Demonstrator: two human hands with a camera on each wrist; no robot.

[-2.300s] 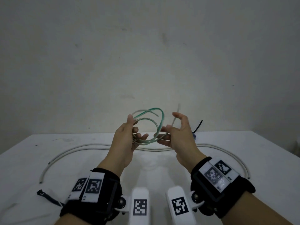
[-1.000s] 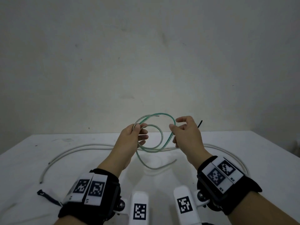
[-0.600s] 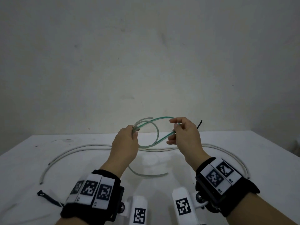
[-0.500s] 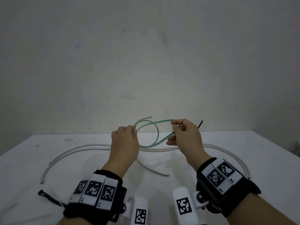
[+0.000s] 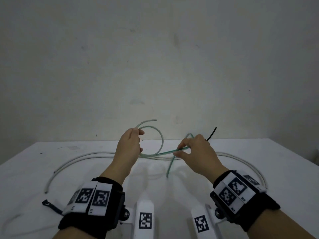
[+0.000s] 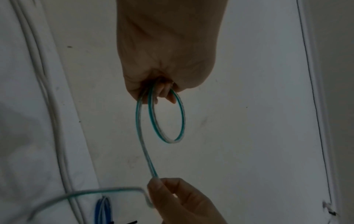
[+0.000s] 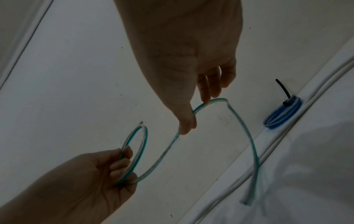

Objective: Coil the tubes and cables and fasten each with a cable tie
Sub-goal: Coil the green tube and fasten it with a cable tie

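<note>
A clear tube with a green stripe (image 5: pixel 162 140) is held in the air above the white table (image 5: pixel 34 169). My left hand (image 5: pixel 139 136) grips a single loop of it (image 6: pixel 181 121) where the tube crosses itself. My right hand (image 5: pixel 179 150), further right, pinches the straight run leading out of that loop (image 7: pixel 172 141) between thumb and fingers. Past the right hand the tube bends sharply and its free end (image 5: pixel 168 171) hangs down towards the table. A long white cable (image 5: pixel 77 160) lies uncoiled in a wide arc behind both hands.
A blue-and-clear coil (image 7: pixel 281 115) fastened with a black cable tie (image 7: pixel 283 91) lies by the white cable, behind my right hand. A loose black cable tie (image 5: pixel 51 207) lies near the table's front left. The wall (image 5: pixel 155 66) stands right behind the table.
My right hand has moved right and drawn the tube out of the coil. One loop now stays in my left hand, and the free end has swung under the right hand.
</note>
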